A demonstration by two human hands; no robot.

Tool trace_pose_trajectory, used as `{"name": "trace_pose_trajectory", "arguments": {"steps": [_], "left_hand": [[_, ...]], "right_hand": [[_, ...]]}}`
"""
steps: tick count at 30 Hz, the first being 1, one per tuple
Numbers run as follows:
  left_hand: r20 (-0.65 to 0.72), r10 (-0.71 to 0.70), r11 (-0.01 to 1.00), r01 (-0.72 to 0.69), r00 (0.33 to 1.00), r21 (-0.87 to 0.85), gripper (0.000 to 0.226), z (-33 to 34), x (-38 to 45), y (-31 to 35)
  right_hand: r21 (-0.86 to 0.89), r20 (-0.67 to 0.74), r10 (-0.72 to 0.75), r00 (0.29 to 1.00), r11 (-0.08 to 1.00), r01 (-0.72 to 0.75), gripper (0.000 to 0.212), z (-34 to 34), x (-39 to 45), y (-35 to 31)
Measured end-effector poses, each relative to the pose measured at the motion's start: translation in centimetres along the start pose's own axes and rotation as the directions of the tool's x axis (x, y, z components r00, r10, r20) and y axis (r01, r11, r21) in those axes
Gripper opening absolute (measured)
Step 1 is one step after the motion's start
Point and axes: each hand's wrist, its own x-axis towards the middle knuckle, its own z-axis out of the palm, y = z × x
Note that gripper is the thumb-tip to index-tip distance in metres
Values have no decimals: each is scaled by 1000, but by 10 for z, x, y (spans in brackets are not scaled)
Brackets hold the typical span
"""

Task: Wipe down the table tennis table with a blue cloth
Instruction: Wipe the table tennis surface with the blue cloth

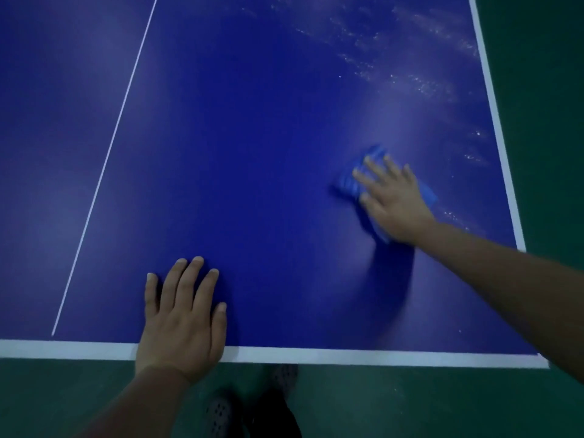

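Right hand (395,200), grip spread flat, presses the blue cloth (350,181); the desk (252,137) looks clean at centre, white streaks (410,80) remain upper right.

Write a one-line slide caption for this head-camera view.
Right hand presses a blue cloth flat on the table; left hand rests at its near edge.

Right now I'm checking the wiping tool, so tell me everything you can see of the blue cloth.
The blue cloth is a lighter blue than the table, looks soft and ribbed, and lies crumpled flat on the surface near the right sideline. The right hand presses on it with straight, spread fingers, covering its middle; edges show beyond the fingertips and beside the wrist. It is motion-blurred, so finer detail is unclear.
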Motion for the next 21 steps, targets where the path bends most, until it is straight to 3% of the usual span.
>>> {"name": "trace_pose_trajectory", "arguments": {"steps": [2, 4, 7, 11, 13, 15, 17, 19, 21], "left_hand": [[2, -6, 1000, 6, 1000, 2, 58, 0, -1, 1], [11, -6, 1000, 6, 1000, -4, 59, 1, -1, 1], [19, -5, 1000, 6, 1000, -8, 60, 0, -2, -1], [21, -4, 1000, 4, 1000, -9, 61, 2, -3, -2], [13, 1, 1000, -1, 1000, -7, 62, 2, -3, -4], [13, 2, 1000, -2, 1000, -14, 62, 2, -3, -3], [13, 5, 1000, -5, 1000, -16, 63, 1, -3, -3], [10, 12, 1000, -12, 1000, -29, 64, 2, -3, -3], [3, 10, 999, -10, 1000, -43, 64, 2, -4, -4]], "right_hand": [[37, -9, 247, 969, 968, -247, 56, -1, 20, -4], [22, -13, 240, 971, 971, -240, 56, 7, 9, -24], [-11, -7, -42, 999, 999, 42, 53, 25, -72, -74], [-8, 119, -390, 913, 919, 394, 49, 36, -195, -98], [-46, 168, -433, 886, 894, 446, 48, 28, -193, -80], [-63, 120, -273, 954, 957, 282, 49, 22, -161, -67], [-8, 59, 66, 996, 998, -66, 49, 18, -117, -68], [45, 0, 399, 917, 916, -398, 51, 18, -79, -86], [31, -30, 536, 844, 844, -535, 53, 26, -60, -124]]}}
